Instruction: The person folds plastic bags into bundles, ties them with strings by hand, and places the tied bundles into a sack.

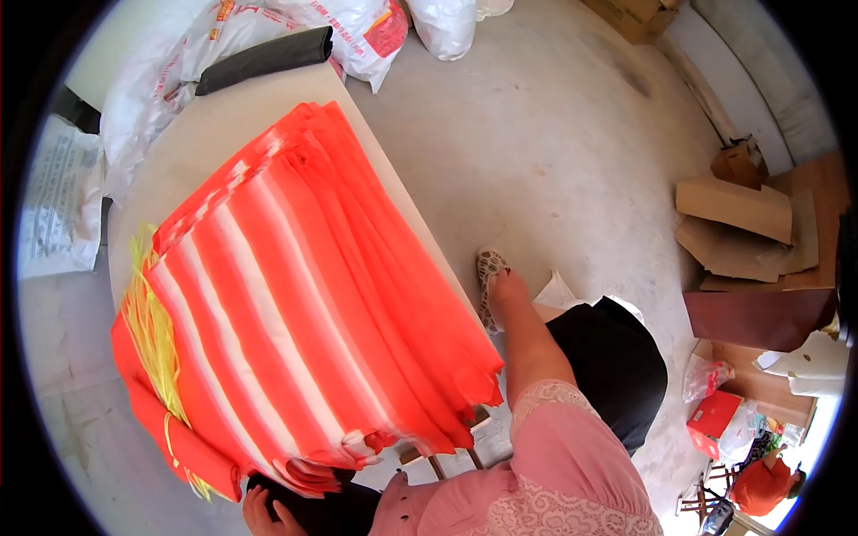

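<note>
At the bottom left edge, my left hand (270, 515) is partly in view, its bent fingers spread apart against black fabric (335, 509). Just above it lies a rolled red bundle (183, 442) tied with yellow string (154, 335). A large stack of red and white striped fabric sheets (295, 295), perhaps bags, covers much of the pale table (246, 98). Its lower edge hangs unevenly over the near side. My right hand is out of view.
A black roll (265, 61) lies at the table's far end beside white printed sacks (344, 31). Right of the table are my leg (532, 344) and a black-covered object (617, 362). Cardboard boxes (742, 228) stand at right. A person in red (760, 487) is at lower right.
</note>
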Action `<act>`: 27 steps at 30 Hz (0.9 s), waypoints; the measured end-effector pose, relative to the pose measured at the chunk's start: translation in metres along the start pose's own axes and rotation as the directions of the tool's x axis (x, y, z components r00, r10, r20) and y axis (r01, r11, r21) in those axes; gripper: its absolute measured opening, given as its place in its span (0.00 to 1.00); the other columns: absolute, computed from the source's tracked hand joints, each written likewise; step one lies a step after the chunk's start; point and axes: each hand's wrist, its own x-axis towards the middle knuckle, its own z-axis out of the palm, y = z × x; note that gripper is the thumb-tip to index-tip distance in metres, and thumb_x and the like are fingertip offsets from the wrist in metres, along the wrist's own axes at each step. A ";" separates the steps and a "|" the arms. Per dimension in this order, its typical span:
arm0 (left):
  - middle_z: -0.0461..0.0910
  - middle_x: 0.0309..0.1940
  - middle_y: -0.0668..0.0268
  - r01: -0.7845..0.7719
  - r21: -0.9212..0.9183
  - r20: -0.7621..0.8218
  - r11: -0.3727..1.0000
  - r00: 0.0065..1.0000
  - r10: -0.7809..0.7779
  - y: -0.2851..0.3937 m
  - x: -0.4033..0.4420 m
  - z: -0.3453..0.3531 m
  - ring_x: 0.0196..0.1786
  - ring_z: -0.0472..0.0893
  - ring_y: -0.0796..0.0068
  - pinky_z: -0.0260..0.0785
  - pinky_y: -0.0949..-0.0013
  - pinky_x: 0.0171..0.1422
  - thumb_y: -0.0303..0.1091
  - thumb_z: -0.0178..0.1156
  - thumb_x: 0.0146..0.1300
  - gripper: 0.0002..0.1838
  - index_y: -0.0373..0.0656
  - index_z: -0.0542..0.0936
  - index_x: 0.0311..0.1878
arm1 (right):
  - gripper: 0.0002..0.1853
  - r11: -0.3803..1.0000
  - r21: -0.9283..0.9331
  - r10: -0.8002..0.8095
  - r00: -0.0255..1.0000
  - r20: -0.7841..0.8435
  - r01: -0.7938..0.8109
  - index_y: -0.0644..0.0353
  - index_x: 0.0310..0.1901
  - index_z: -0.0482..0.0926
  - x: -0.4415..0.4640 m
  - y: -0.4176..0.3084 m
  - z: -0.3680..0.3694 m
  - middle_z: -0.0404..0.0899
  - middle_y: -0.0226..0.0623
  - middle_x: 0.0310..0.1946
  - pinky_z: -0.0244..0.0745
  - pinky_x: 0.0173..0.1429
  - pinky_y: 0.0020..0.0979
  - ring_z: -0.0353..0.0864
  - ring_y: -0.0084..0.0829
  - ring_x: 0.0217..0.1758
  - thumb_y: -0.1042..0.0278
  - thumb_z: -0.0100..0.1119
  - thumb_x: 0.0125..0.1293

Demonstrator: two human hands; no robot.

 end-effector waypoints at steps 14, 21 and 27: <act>0.89 0.53 0.49 -0.011 0.009 -0.009 1.000 1.000 0.011 -0.005 -0.002 0.004 0.59 0.86 0.45 0.75 0.48 0.69 0.41 0.61 0.76 0.17 0.34 0.87 0.51 | 0.23 0.983 -0.156 -0.048 0.954 0.295 0.098 0.67 0.65 0.73 0.000 -0.006 -0.019 0.75 0.58 0.69 0.76 0.72 0.46 0.79 0.55 0.69 0.68 0.58 0.71; 0.89 0.53 0.50 0.002 0.006 -0.007 1.000 1.000 -0.002 -0.001 0.000 0.001 0.58 0.86 0.45 0.75 0.48 0.69 0.40 0.61 0.75 0.16 0.34 0.88 0.50 | 0.20 0.994 -0.084 -0.026 0.917 0.398 0.065 0.66 0.62 0.70 -0.006 -0.015 -0.043 0.77 0.60 0.64 0.78 0.69 0.46 0.81 0.56 0.67 0.70 0.56 0.72; 0.89 0.53 0.50 -0.003 -0.011 -0.024 1.000 1.000 0.003 -0.003 -0.003 -0.001 0.58 0.86 0.46 0.76 0.48 0.69 0.39 0.62 0.75 0.16 0.34 0.87 0.50 | 0.13 0.999 -0.033 -0.031 0.960 0.280 0.042 0.60 0.54 0.79 -0.007 -0.006 -0.026 0.88 0.58 0.51 0.80 0.62 0.54 0.87 0.59 0.57 0.65 0.54 0.74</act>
